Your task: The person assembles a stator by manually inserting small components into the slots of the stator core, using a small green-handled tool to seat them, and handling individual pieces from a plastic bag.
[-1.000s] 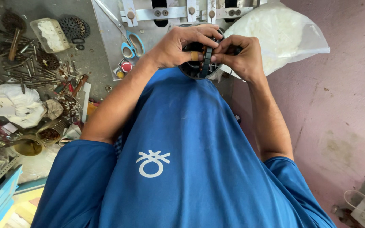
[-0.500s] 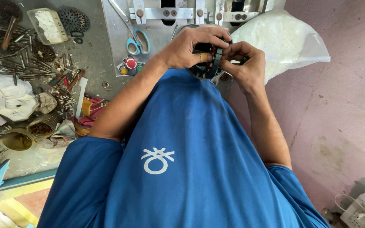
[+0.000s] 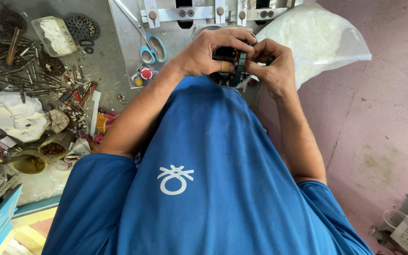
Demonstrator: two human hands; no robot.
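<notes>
Both of my hands grip a round dark metal part [image 3: 232, 63], a ring with slots and copper-coloured windings, held just past my blue shirt. My left hand [image 3: 208, 52] curls over its left side, with a yellowish wrap on the thumb. My right hand [image 3: 272, 63] pinches its right edge with the fingertips. Most of the part is hidden by my fingers and by the shirt.
A metal fixture plate [image 3: 133, 42] lies behind my hands, with blue-handled scissors [image 3: 153, 48] and a red button [image 3: 146, 73] on it. A clear plastic bag [image 3: 317, 40] sits to the right. The bench on the left holds scattered rods, cloth [image 3: 15, 118], a small tray [image 3: 55, 35] and toothed discs [image 3: 82, 27].
The view shifted a little, and my fingers have regripped the round part; the right hand's fingertips now sit closer together on its edge.
</notes>
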